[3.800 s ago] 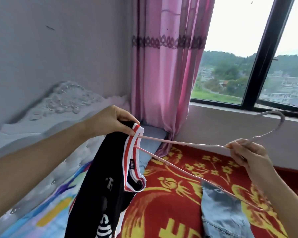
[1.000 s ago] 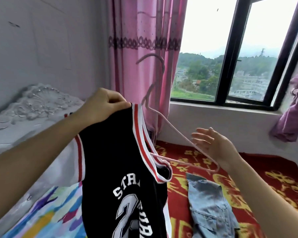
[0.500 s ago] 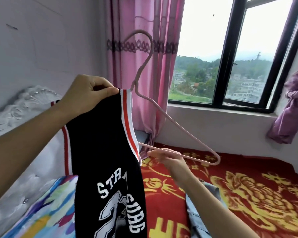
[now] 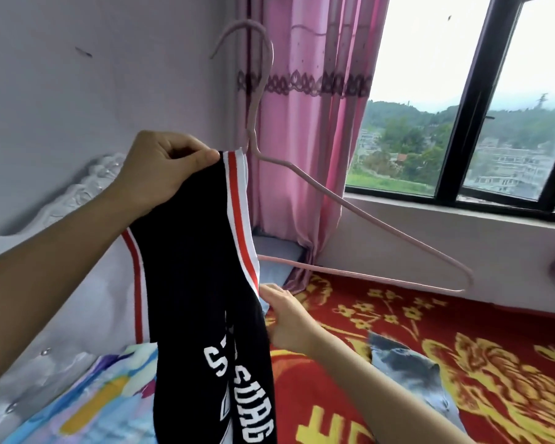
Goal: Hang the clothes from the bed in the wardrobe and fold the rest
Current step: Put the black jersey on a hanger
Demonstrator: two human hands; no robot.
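Black basketball jersey (image 4: pixel 193 283) with red-and-white trim, hanging lengthwise straight down from the left hand (image 4: pixel 164 168), whose fingers pinch its shoulder strap. The white block lettering is creased, and only a leading "S" is legible. Right hand (image 4: pixel 285 318) lies at the trim lower down; its fingertips are hidden, so the grip cannot be told. Pink wire hanger (image 4: pixel 398 231): hook upright above the left fingers, free arm pointing right. Beyond the right fingers, a denim garment (image 4: pixel 407 373) on a red floral bedspread (image 4: pixel 414 315). Behind these: white headboard (image 4: pixel 87 184), pink curtain (image 4: pixel 311 139), window (image 4: pixel 414 59).

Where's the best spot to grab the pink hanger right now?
Grip the pink hanger at its twisted neck just under the hook, coming from the window side. That stem stands upright and bare, while its left half is inside the black jersey that the left hand pinches.
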